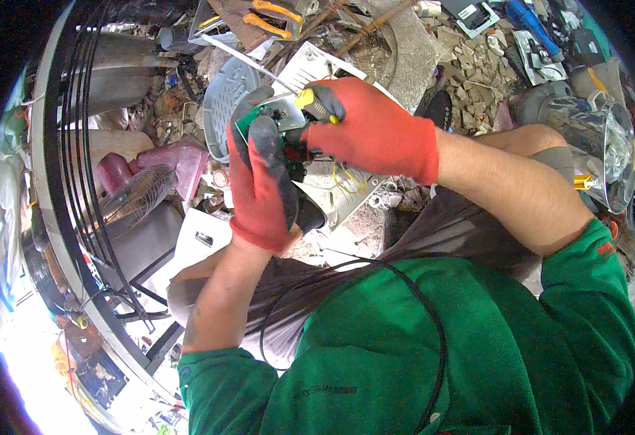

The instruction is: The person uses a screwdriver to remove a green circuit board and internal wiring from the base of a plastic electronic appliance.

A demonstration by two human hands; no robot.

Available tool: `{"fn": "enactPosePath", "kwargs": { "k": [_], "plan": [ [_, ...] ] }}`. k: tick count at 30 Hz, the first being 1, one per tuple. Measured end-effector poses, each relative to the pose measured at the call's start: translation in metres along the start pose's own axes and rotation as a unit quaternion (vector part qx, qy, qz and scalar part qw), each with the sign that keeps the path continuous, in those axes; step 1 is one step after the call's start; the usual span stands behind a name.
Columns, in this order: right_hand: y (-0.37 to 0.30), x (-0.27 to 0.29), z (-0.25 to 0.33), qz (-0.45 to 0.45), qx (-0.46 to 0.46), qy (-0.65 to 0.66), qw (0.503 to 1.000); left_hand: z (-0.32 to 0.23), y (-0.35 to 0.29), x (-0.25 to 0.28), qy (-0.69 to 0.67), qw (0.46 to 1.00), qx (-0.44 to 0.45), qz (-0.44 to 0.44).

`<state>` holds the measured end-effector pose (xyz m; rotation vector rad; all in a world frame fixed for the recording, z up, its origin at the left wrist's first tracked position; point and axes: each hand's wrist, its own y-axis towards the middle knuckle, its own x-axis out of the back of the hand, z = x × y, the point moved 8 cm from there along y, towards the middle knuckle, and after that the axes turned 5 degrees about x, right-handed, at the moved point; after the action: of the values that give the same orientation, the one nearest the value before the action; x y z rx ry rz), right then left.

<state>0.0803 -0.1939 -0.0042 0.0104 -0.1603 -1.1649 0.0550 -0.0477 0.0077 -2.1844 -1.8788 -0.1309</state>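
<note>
Both my hands wear red work gloves with dark coated palms and fingers. In my left hand [259, 177], held up before me, is a green circuit board [244, 125] with a silvery metal part [284, 112] on it. Dark parts hang below the board, partly hidden by the fingers. My right hand [375, 127] is closed round the yellow and grey handle of a screwdriver [322, 104], close beside the board. Its long shaft slants up and left, past the top of the board, and the tip points away from it. Thin yellow wires [348, 180] show beneath my right hand.
Behind my left hand stands a grey-blue plastic basin [216, 109]. Pliers with orange handles [277, 10] lie at the far side. White casing pieces [317, 67] and rubble [469, 80] cover the ground. A black metal frame [89, 181] rises at left; a metal bucket [611, 145] stands at right.
</note>
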Motion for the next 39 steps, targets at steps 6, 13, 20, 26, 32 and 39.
{"fn": "enactPosePath", "kwargs": {
  "k": [6, 13, 20, 26, 32, 39],
  "plan": [
    [0.003, -0.004, -0.003, 0.038, 0.013, 0.045, 0.998, 0.005, 0.008, 0.001, -0.079, 0.99, 0.105, 0.047],
    [0.005, -0.006, -0.004, 0.048, 0.02, 0.011, 0.999, 0.012, 0.011, 0.011, -0.017, 0.998, 0.012, 0.053],
    [0.01, -0.006, 0.003, 0.064, 0.034, -0.028, 0.997, -0.003, 0.014, 0.007, 0.028, 0.994, 0.0, 0.11],
    [0.002, -0.004, 0.001, 0.035, 0.016, 0.002, 0.999, -0.006, 0.016, 0.01, -0.001, 0.995, 0.07, 0.067],
    [0.001, -0.003, -0.003, 0.046, 0.007, 0.015, 0.999, 0.021, 0.018, 0.017, -0.142, 0.972, 0.183, 0.038],
    [-0.004, -0.004, -0.009, 0.003, 0.028, 0.029, 0.999, 0.001, 0.021, 0.006, -0.097, 0.988, 0.121, 0.02]
  ]
}}
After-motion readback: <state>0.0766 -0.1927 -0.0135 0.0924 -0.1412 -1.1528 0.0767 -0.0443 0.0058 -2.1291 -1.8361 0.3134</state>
